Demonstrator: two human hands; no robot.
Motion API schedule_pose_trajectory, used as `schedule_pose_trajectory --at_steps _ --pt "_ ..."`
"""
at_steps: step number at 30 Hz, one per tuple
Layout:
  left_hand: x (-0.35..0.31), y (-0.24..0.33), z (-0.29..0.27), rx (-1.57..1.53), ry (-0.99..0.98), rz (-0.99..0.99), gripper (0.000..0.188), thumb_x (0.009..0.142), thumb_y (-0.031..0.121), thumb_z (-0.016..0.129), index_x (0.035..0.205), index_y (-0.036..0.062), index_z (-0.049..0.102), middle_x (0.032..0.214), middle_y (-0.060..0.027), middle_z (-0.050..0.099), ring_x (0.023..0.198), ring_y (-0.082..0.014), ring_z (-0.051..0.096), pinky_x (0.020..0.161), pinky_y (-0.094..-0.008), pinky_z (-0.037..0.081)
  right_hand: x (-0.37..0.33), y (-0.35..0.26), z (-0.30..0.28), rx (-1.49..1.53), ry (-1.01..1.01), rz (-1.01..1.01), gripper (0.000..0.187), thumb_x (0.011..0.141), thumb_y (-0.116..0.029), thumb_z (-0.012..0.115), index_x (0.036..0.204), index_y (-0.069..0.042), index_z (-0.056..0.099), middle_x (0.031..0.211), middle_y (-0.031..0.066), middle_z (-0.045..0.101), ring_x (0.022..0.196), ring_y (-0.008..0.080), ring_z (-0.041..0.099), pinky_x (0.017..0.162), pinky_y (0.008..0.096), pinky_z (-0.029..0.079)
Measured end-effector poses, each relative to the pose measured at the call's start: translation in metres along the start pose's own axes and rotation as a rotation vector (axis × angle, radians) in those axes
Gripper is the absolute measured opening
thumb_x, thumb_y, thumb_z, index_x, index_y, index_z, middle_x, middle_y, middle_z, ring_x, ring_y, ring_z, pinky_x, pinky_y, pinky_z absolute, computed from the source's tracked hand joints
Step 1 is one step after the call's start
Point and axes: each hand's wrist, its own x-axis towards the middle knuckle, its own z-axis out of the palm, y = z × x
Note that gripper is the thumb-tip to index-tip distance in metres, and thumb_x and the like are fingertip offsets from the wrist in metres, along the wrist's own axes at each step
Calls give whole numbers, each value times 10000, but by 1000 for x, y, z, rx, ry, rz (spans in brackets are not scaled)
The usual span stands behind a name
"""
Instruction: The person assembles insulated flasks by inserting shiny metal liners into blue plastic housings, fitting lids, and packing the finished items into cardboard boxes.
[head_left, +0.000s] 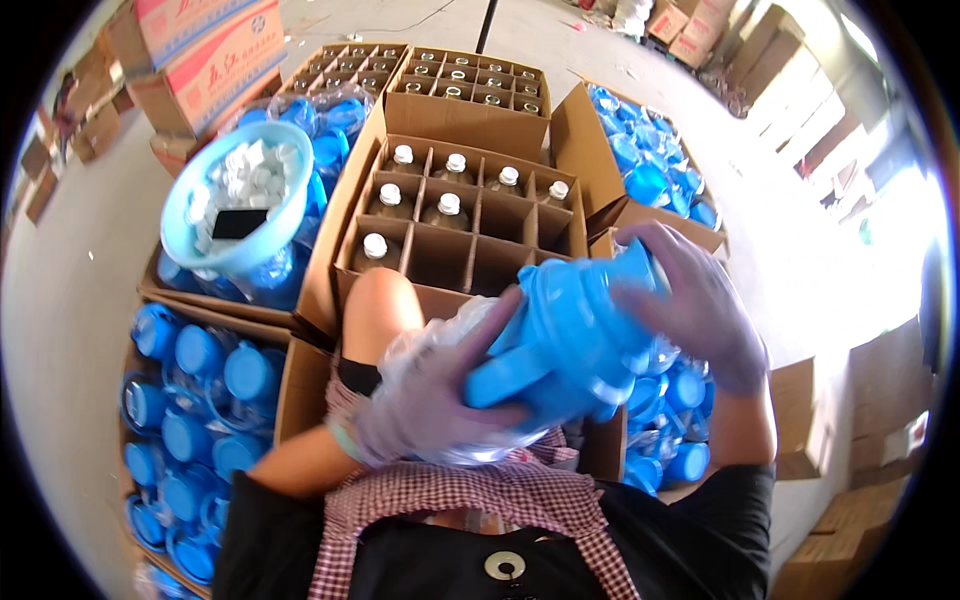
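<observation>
Tilted across my lap is a clear plastic jug with a blue lid and blue handle [575, 335], smeared by motion. My left hand [440, 395], in a thin purplish glove, wraps round its body below the lid. At the other end, my gloved right hand [695, 305] curls its fingers round the blue top of the jug. Straight ahead stands a divided carton [440, 258] with several brown bottles with white caps [448, 205]; some of its front compartments hold no bottle.
Left, a light-blue basin [180, 240] of white caps and a black phone [240, 223] rests on blue-lidded jugs. More blue-lidded jugs [190, 435] fill cartons on both sides. Behind are cartons of uncapped bottles [458, 78]. Printed boxes [215, 80] are stacked at far left.
</observation>
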Motion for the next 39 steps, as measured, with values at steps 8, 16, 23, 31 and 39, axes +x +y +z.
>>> schedule_pose_trajectory --at_steps 8,16,23,31,39 --pt "-8 18 31 -59 62 -203 906 853 171 766 1620 68 297 1219 -170 664 1071 -271 687 922 -413 551 -10 19 31 304 168 -287 284 893 -211 634 1112 -40 689 1067 154 695 944 316 683 904 396 559" --pt "-13 -25 -48 -1089 -308 -127 898 790 190 890 1540 4 433 1347 -129 656 1218 -211 640 1041 -354 539 -16 -55 -6 11 81 -942 513 778 -293 784 1228 -69 686 1265 148 656 1148 385 665 1005 483 530" --pt "-2 70 -2 548 -55 -372 968 786 410 861 1566 69 401 1314 -166 629 1053 -265 709 922 -347 595 11 12 24 244 -102 184 490 903 -349 666 1284 -43 626 1237 131 653 1117 226 642 992 361 491" --pt "2 -16 -18 -513 -98 -405 782 882 341 819 1521 50 475 1285 -167 691 1156 -239 682 1004 -341 554 -2 -5 10 387 -83 -284 446 856 -423 705 1069 -32 725 1068 141 720 1078 352 694 993 443 533" --pt "-9 -19 -54 -644 -57 -497 670 857 200 830 1443 11 568 1242 -110 717 1143 -190 679 1004 -329 545 -16 -48 0 -25 48 -704 513 746 -338 816 1185 -94 714 1271 184 635 1210 430 597 1019 537 495"
